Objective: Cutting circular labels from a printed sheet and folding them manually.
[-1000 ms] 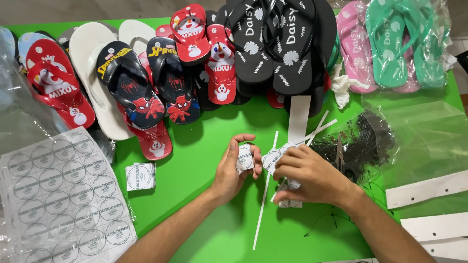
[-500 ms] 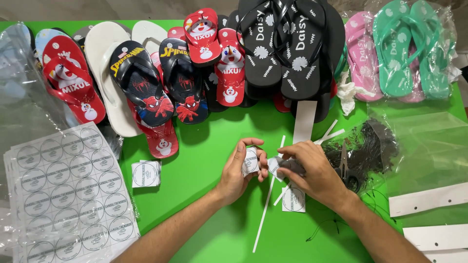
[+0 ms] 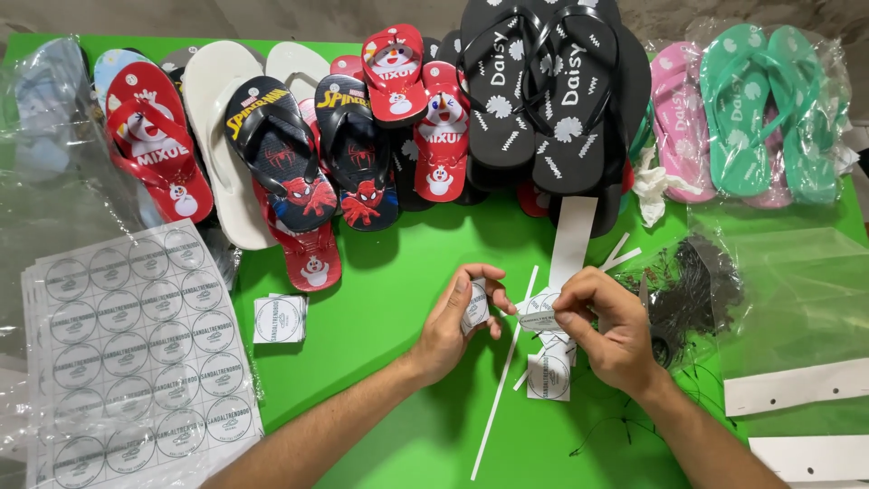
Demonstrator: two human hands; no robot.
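The left hand point(image 3: 453, 324) curls around a small stack of cut paper labels point(image 3: 474, 308), its fingers point(image 3: 472, 277) folded over the top edge and the thumb pressed against the near side, so the stack stands pinched upright above the green surface point(image 3: 398, 299). Just to the right, the right hand point(image 3: 608, 326) pinches a single round label point(image 3: 539, 311) between thumb and forefinger; the label's edge almost meets the left fingertips. Directly below the right fingers lies another square-cut label point(image 3: 549, 377), flat on the surface, and a long white paper strip point(image 3: 505, 373) runs diagonally under the gap between both hands. Well to the left of the left fingers sits a small pile of cut squares point(image 3: 279, 319), and farther left a sheet of round stickers point(image 3: 136, 353). Beyond the fingers, rows of flip-flops point(image 3: 362, 145) line the far edge. To the right of the right hand lies a tangle of black string point(image 3: 692, 290).
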